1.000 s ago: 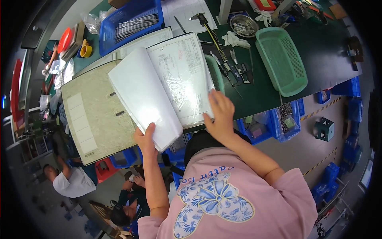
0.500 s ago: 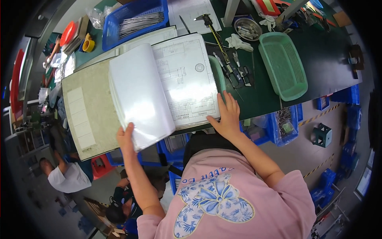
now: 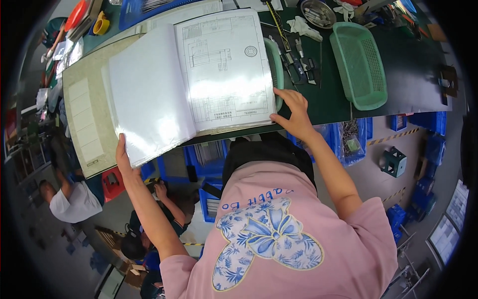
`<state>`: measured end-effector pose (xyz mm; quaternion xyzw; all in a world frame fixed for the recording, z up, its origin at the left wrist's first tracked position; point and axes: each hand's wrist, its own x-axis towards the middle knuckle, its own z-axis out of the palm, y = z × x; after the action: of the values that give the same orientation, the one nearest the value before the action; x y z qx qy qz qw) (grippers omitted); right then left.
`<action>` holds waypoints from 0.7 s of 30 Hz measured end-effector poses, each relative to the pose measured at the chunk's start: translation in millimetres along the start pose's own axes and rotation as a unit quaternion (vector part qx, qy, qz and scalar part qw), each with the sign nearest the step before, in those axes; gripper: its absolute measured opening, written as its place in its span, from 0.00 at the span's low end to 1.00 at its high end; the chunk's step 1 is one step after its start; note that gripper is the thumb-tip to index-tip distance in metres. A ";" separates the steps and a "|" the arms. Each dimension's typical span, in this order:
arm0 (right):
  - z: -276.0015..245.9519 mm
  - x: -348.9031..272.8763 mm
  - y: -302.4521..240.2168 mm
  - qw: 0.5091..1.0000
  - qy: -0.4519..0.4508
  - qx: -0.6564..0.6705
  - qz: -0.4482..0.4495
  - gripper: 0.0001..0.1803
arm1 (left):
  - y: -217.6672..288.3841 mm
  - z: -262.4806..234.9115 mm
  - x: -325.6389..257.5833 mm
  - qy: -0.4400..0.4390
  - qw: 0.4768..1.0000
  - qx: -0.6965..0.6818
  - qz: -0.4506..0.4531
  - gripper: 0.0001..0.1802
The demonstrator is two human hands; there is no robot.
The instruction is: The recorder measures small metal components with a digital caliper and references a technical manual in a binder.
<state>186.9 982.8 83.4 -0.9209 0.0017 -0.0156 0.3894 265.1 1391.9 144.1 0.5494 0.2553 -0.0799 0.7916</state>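
Note:
An open document folder (image 3: pixel 99 62) with a greenish-grey cover lies on the bench, its pages in clear plastic sleeves. My left hand (image 3: pixel 125 155) pinches the lower left corner of a turned stack of sleeves (image 3: pixel 149 92), thumb on top and the other fingers hidden beneath. On the right side of the folder a technical drawing (image 3: pixel 224 74) faces up, with glare across its middle. My right hand (image 3: pixel 297 113) rests its fingertips and thumb at the right edge of that page, thumb apart from the fingers.
A green plastic basket (image 3: pixel 359 70) stands to the right. Behind the folder are calipers (image 3: pixel 286 42), white gloves (image 3: pixel 304 29), a round metal dish (image 3: pixel 318 14) and a blue basket (image 3: pixel 149 15). Blue bins (image 3: pixel 343 144) sit below the bench edge. Other people (image 3: pixel 77 202) work at lower left.
My left hand has drawn the turned sleeves further left and down, laying them flatter. My right hand has slid off the page corner to its edge. The view has shifted.

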 end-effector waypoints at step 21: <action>1.1 2.6 -6.6 0.997 0.013 0.076 0.018 0.33 | -71.4 139.4 -27.3 -0.059 0.996 -0.068 -0.006 0.23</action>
<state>189.5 988.1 87.4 -0.8880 0.0218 -0.0210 0.4589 256.7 1233.3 135.4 0.4868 0.2163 -0.0994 0.8404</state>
